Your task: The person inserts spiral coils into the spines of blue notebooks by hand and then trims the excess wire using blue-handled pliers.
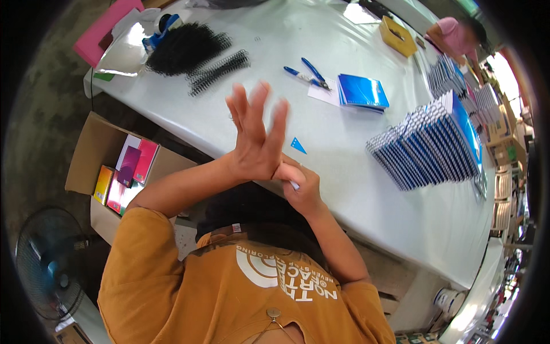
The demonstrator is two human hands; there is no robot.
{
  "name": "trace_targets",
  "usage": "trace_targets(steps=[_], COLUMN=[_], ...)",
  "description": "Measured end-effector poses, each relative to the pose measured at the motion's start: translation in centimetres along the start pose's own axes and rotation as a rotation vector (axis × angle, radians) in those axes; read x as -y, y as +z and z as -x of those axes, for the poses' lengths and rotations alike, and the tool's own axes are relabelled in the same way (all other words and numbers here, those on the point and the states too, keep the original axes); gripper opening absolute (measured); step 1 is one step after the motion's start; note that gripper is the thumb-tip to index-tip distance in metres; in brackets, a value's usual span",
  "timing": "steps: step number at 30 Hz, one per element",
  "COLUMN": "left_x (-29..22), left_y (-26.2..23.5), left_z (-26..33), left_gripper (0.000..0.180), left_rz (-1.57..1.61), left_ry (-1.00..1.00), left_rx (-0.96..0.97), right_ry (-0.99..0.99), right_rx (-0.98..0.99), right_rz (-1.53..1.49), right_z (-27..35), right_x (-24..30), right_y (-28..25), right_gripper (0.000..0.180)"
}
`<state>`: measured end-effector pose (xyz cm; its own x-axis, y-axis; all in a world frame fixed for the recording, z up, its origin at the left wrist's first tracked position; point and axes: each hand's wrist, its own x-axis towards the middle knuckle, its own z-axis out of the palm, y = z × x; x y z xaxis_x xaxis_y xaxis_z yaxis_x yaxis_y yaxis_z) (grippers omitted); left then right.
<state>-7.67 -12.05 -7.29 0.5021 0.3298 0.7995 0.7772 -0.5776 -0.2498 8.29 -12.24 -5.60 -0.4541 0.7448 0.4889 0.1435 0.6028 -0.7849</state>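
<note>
My left hand (256, 140) is raised over the near edge of the table, fingers spread and slightly blurred, with nothing in it. Close against its wrist, my right hand (302, 186) is closed. A small white end (294, 185) pokes out of the right fist; the rest of it is hidden, so its kind does not show. Just beyond the hands lies a small blue set square (298, 145). Farther off are blue-handled cutting pliers (314, 73) and a short pile of blue notebooks (363, 92).
A tall stack of spiral-bound notebooks (427, 143) stands at right on the white-covered table (344, 189). Black binding coils (189, 49) are heaped at far left. An open carton (86, 155) of colourful notebooks and a fan (51, 264) are left. Another person (450, 37) sits far right.
</note>
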Motion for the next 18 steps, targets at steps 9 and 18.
trace_targets(steps=[9,18], left_x=[0.3,2.1], left_y=[-3.5,-2.3], left_z=[-7.6,-11.3], left_gripper=[0.034,0.020], left_rz=[0.438,0.681], left_ry=[-0.130,-0.066], left_rx=[0.316,0.576], right_ry=[0.104,0.181], right_rx=[-0.100,-0.158], right_rz=[-0.272,-0.346], right_z=[-0.2,-0.1], right_x=[-1.5,-2.2], right_y=[-2.0,-2.2], right_gripper=[0.032,0.025])
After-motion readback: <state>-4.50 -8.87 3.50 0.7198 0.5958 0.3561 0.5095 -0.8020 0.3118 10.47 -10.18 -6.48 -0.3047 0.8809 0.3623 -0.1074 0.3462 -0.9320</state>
